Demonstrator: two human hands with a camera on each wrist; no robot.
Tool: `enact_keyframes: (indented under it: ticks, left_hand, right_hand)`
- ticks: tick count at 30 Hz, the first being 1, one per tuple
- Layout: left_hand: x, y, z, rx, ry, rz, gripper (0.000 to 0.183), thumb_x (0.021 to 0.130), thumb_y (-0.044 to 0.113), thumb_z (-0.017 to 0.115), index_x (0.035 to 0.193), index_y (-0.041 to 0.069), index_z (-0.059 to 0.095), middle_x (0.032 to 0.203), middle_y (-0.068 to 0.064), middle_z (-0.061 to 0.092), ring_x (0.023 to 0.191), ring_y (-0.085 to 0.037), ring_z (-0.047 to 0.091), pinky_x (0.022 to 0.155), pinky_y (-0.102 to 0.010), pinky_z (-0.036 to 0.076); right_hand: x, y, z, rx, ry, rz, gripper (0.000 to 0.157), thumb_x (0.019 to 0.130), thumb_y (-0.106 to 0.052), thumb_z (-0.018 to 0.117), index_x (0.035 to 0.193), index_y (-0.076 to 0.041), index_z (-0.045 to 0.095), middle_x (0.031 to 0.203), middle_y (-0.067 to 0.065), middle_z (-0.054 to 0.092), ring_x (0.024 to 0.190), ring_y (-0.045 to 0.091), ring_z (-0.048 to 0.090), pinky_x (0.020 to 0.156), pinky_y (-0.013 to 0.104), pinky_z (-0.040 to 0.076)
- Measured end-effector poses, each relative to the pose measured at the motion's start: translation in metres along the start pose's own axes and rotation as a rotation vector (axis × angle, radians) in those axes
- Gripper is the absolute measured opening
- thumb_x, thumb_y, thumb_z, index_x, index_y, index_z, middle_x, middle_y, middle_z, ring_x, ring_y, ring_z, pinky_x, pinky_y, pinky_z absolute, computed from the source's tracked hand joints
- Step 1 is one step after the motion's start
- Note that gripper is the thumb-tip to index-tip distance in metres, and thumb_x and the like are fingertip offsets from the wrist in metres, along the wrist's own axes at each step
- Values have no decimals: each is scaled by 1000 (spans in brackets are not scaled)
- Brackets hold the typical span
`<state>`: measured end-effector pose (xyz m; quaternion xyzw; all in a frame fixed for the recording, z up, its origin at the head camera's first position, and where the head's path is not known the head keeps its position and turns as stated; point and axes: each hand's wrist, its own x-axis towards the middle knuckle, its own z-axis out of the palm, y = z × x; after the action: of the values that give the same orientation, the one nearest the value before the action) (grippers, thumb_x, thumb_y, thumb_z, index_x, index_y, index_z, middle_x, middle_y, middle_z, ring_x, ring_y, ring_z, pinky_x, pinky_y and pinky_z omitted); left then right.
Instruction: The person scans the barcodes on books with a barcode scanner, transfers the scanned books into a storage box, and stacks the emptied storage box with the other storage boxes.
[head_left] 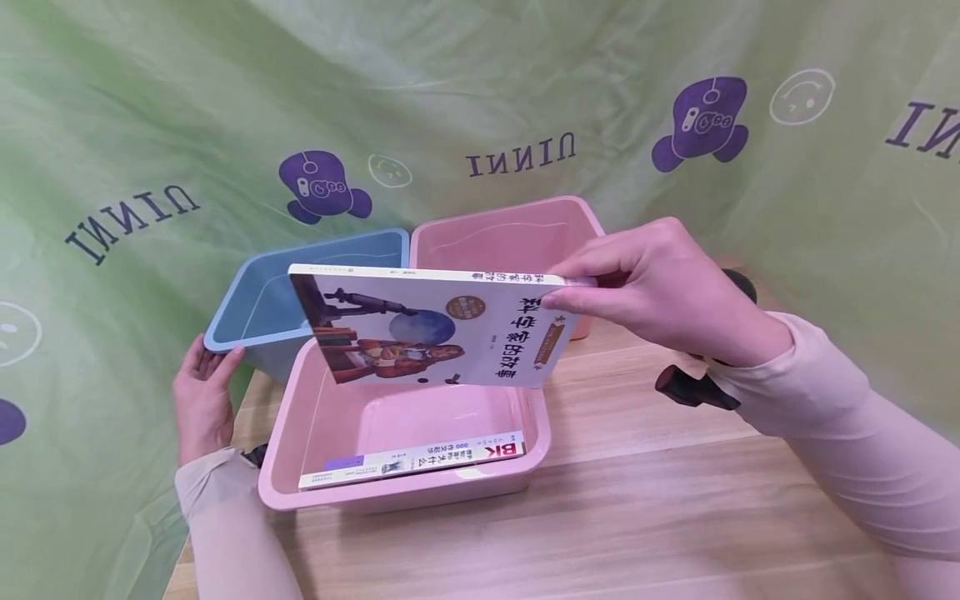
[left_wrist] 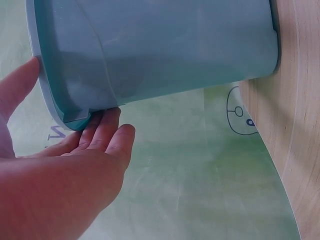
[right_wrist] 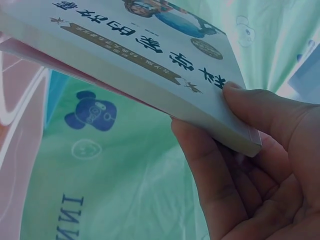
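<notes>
A white paperback book (head_left: pixel 435 333) with a picture of a person and a telescope on its cover is tilted above the front pink bin (head_left: pixel 405 497). My right hand (head_left: pixel 660 287) pinches it by one corner; in the right wrist view, the thumb presses the cover of the book (right_wrist: pixel 125 65) and the fingers lie under it. At the left, my left hand (head_left: pixel 206 404) grips the rim corner of the blue bin (left_wrist: pixel 175 50), thumb on the rim and fingers beneath. Inside the front bin, thin books (head_left: pixel 450 457) stand with spines up along the near wall.
Behind, a second pink bin (head_left: pixel 502 242) stands beside the blue one, partly hidden by the book. All the bins are on a wooden table (head_left: pixel 637 500). A green printed curtain (head_left: pixel 465 83) hangs around the back and left.
</notes>
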<state>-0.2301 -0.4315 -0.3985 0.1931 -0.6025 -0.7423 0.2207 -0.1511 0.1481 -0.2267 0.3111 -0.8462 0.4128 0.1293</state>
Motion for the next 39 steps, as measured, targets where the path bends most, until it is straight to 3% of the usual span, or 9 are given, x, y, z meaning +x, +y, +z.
enact_keyframes:
  ticks: [5, 15, 18, 22, 25, 33, 39]
  left_hand:
    - [-1, 1, 1, -6, -4, -2, 83, 102, -2, 78, 174, 13, 39, 175, -6, 48, 155, -16, 49, 131, -19, 43]
    - [-1, 0, 1, 1, 3, 6, 82, 101, 0, 80, 172, 14, 43, 170, -4, 53, 152, -15, 52, 127, -16, 46]
    - [-1, 0, 1, -11, 2, 10, 81, 101, -2, 80, 172, 13, 44, 168, -4, 54, 151, -15, 52, 121, -13, 50]
    - [0, 0, 0, -19, 1, 11, 80, 100, -3, 80, 171, 12, 45, 167, -4, 55, 150, -15, 53, 118, -12, 51]
    - [0, 0, 0, -10, 5, 9, 81, 100, -1, 82, 171, 13, 45, 164, -2, 57, 149, -15, 53, 120, -13, 50]
    - [-1, 2, 0, -49, 5, 22, 81, 99, -5, 81, 170, 9, 45, 150, 0, 63, 144, -15, 56, 99, -5, 57]
    - [-2, 1, 1, -55, 2, 23, 80, 98, -5, 82, 168, 10, 48, 155, -2, 63, 145, -16, 56, 101, -6, 57]
  right_hand:
    - [-12, 6, -7, -83, 30, 16, 17, 98, -17, 90, 107, -32, 91, 101, -14, 87, 73, 6, 74, 64, 14, 54]
    - [-44, 24, -22, -216, 157, 33, 24, 89, -13, 96, 106, -29, 91, 95, -10, 87, 60, 0, 56, 49, 16, 38]
    - [-54, 31, -26, -234, 199, 59, 27, 86, -8, 98, 106, -26, 92, 94, -7, 87, 61, -6, 59, 48, 13, 40]
    - [-69, 41, -30, -255, 252, 111, 28, 84, -4, 98, 104, -23, 92, 93, -29, 82, 68, -13, 67, 55, 7, 48]
    - [-80, 47, -33, -265, 291, 153, 26, 85, -5, 97, 103, -23, 92, 93, -46, 71, 69, -14, 66, 56, 6, 47]
    - [-110, 58, -40, -317, 386, 211, 22, 85, -7, 98, 103, -17, 92, 93, -53, 65, 66, -18, 58, 48, 13, 36]
    - [-133, 72, -43, -361, 428, 251, 26, 80, -3, 99, 104, -10, 91, 96, -59, 60, 68, -27, 55, 48, 9, 35]
